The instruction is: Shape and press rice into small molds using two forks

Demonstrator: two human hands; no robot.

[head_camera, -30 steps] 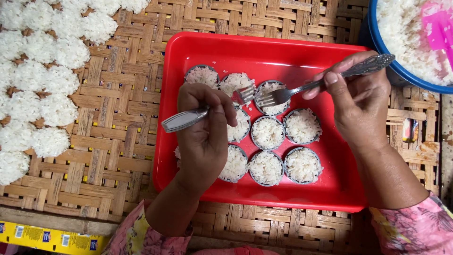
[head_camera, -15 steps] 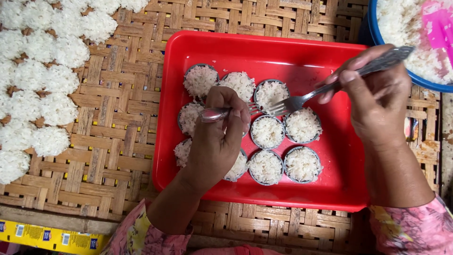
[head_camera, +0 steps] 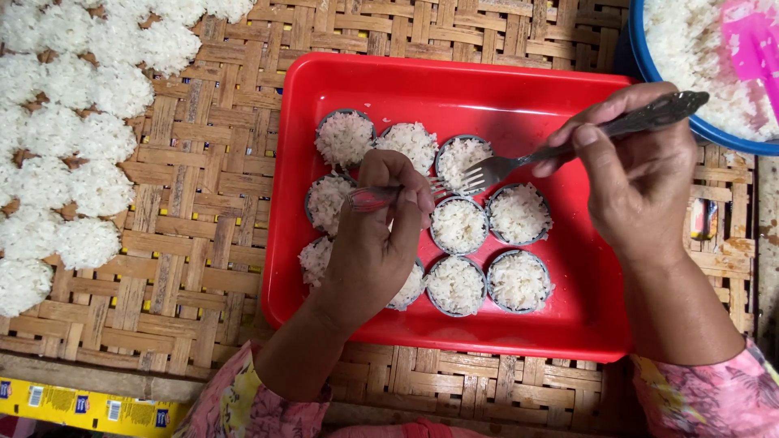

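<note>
A red plastic tray (head_camera: 381, 81) lies on a woven bamboo mat and holds several small round moulds packed with white rice (head_camera: 458, 225). My left hand (head_camera: 375, 243) hovers over the middle-left moulds, shut on a metal fork (head_camera: 375, 195) that points right. My right hand (head_camera: 637, 170) is over the tray's right side and grips a second fork (head_camera: 568, 146) by its handle. That fork's tines rest at the top-middle mould (head_camera: 460, 159). The tines of the two forks nearly meet there.
Rows of unmoulded white rice cakes (head_camera: 73, 138) cover the mat (head_camera: 211, 235) at the left. A blue bowl (head_camera: 649, 81) of loose rice with a pink scoop (head_camera: 751, 40) sits at the top right. A yellow packet (head_camera: 89, 404) lies at the lower left edge.
My left hand has slid down and right over the moulds, turning its fork. My right hand has lowered its fork tines to the top-middle mould.
</note>
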